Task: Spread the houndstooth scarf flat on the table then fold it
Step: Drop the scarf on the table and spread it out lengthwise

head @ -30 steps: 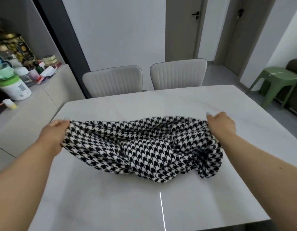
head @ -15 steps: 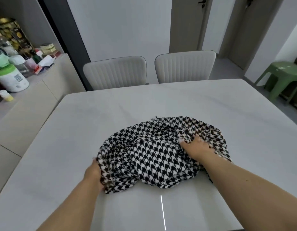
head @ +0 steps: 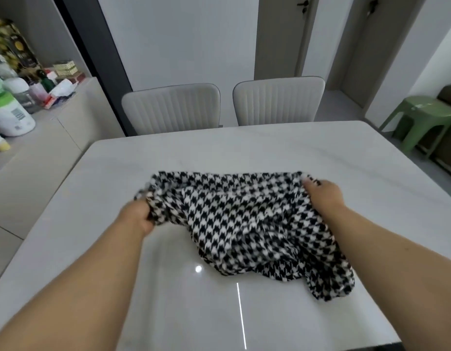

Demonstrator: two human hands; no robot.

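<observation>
Two bare forearms reach forward over a white glossy table point(head: 270, 153), seen from a camera worn on the person's head and looking down. Behind the table stand two pale ribbed chairs point(head: 172, 107), pushed in at the far edge, with a cluttered sideboard point(head: 42, 138) to the left and a green stool point(head: 421, 122) to the right. On the middle of the table, toward the near right, lies the scarf point(head: 247, 224), a black and white houndstooth cloth. It is not flat: its far edge is drawn out in a loose line between the hands, while the rest sags in folds and bunches in a heap near the right forearm. The left hand point(head: 137, 216) is closed on the scarf's left end, the cloth gathered in its grip. The right hand point(head: 323, 193) pinches the far right edge, fingers curled over the cloth. The step in hand seems to be the spreading, with no folding begun. The next move likely calls for drawing the hands further apart to take up the slack, then laying the cloth down and smoothing the bunched part near the right arm, so that the edges lie straight before any fold.
</observation>
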